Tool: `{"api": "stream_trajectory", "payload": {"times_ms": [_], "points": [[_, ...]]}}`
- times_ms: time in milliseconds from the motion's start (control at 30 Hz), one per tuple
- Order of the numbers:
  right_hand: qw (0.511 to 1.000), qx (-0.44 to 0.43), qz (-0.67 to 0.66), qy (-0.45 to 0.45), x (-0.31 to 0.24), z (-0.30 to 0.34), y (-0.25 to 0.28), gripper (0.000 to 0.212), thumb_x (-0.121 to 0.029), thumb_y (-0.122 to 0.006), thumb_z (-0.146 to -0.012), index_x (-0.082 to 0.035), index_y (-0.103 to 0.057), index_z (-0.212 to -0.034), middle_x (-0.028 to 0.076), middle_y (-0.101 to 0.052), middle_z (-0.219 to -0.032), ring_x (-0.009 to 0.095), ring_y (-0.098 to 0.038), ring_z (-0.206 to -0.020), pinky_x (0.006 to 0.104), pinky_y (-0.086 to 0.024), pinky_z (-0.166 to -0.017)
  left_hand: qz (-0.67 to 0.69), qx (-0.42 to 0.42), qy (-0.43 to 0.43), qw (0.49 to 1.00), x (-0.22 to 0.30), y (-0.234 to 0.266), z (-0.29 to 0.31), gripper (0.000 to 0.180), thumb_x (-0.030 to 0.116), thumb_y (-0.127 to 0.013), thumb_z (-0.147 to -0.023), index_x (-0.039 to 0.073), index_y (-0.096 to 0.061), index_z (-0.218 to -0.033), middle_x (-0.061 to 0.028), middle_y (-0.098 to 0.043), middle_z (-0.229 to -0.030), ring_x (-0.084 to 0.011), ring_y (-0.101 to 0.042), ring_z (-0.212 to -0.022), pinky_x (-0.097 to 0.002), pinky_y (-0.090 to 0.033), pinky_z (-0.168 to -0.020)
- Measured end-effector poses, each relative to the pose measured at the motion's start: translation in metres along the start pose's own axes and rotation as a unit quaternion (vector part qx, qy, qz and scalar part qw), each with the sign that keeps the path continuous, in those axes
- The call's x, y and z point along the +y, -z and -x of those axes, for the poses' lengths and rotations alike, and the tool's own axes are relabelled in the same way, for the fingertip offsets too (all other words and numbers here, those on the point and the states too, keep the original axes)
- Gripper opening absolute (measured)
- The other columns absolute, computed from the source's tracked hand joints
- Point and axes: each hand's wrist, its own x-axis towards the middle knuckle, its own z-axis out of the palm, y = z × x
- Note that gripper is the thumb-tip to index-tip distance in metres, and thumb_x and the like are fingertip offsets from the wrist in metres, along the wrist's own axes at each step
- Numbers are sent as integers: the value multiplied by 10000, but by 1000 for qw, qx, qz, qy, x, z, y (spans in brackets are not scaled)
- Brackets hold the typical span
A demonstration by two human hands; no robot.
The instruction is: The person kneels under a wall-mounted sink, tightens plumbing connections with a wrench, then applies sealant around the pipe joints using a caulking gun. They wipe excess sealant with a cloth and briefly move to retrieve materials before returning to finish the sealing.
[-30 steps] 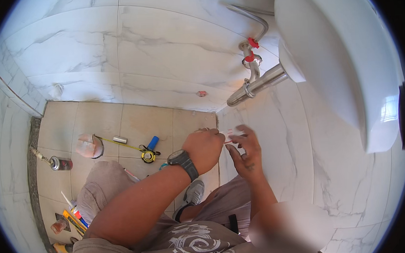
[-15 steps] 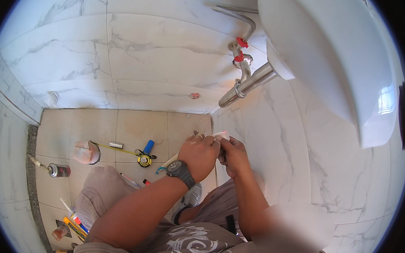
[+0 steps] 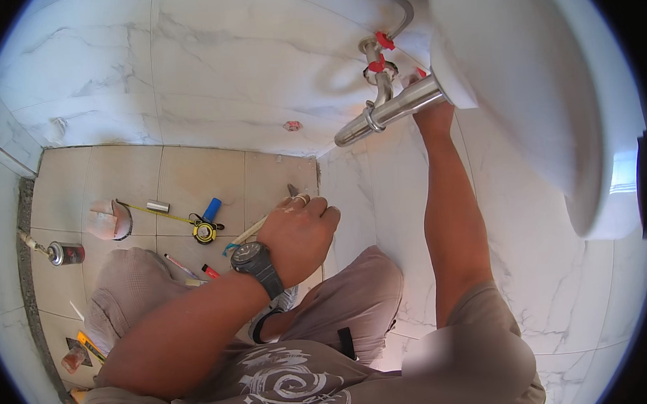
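My left hand (image 3: 299,232), with a dark watch (image 3: 253,260) on its wrist, hovers over the floor tiles. Its back faces up and the fingers curl under; whatever they hold is hidden. Just past it on the floor lies a pale handle (image 3: 250,231) with a blue end, partly covered by the hand. My right arm is stretched up under the washbasin (image 3: 523,104). The right hand (image 3: 433,116) is behind the metal drain pipe (image 3: 395,110), which hides most of its fingers. A small red and whitish bit shows beyond the pipe, beside the red-handled valve (image 3: 379,66).
On the floor are a yellow tape measure (image 3: 204,232), a short metal tube (image 3: 158,206), a round cup-shaped piece (image 3: 110,219), a spray can (image 3: 66,253) and a yellow cutter (image 3: 91,346). A grey hose (image 3: 403,7) rises from the valve. Marble-patterned walls meet in the corner.
My hands have parted. The right one has gone up from beside the left to behind the drain pipe; the white piece between them no longer shows there. The view has shifted slightly.
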Motion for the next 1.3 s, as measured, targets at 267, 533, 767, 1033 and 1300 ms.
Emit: {"api": "stream_trajectory", "payload": {"times_ms": [267, 533, 767, 1033, 1300], "points": [[985, -139, 98, -26, -17, -25, -26, 387, -333, -777, -903, 5, -672, -747, 137, -649, -625, 239, -627, -532, 388, -520, -587, 10, -22, -4, 1000, -2, -9, 6, 129, 136, -732, -857, 61, -694, -956, -96, -650, -909, -308, -681, -902, -437, -555, -819], [980, -174, 90, -38, -16, -29, -36, 342, -325, -766, -894, 4, -722, -808, 153, -701, -687, 270, -683, -590, 390, -561, -634, 8, -33, 5, 999, -1, -10, 4, 130, 159, -730, -860, 65, -695, -943, -100, -654, -905, -313, -684, -900, -443, -554, -821], [981, -168, 74, -62, -17, -30, -46, 330, -347, -781, -883, -31, -716, -815, 142, -740, -769, 314, -730, -678, 412, -587, -706, 27, -32, 20, 999, -1, -11, 4, 123, 165, -723, -870, 64, -688, -930, -104, -654, -885, -319, -687, -885, -450, -559, -830], [973, -183, 137, -22, -24, -36, -49, 381, -407, -759, -906, -27, -727, -891, 162, -759, -852, 359, -746, -788, 433, -591, -755, 39, -37, 25, 998, -1, -10, 3, 126, 175, -713, -890, 59, -682, -928, -107, -658, -903, -326, -691, -901, -455, -564, -827], [965, -182, 185, -36, -29, -32, -44, 327, -349, -753, -896, -23, -737, -915, 175, -753, -841, 358, -744, -775, 440, -592, -741, 34, -46, 30, 998, 4, -9, 6, 130, 182, -707, -900, 58, -684, -930, -110, -661, -905, -332, -694, -914, -460, -565, -831]]}}
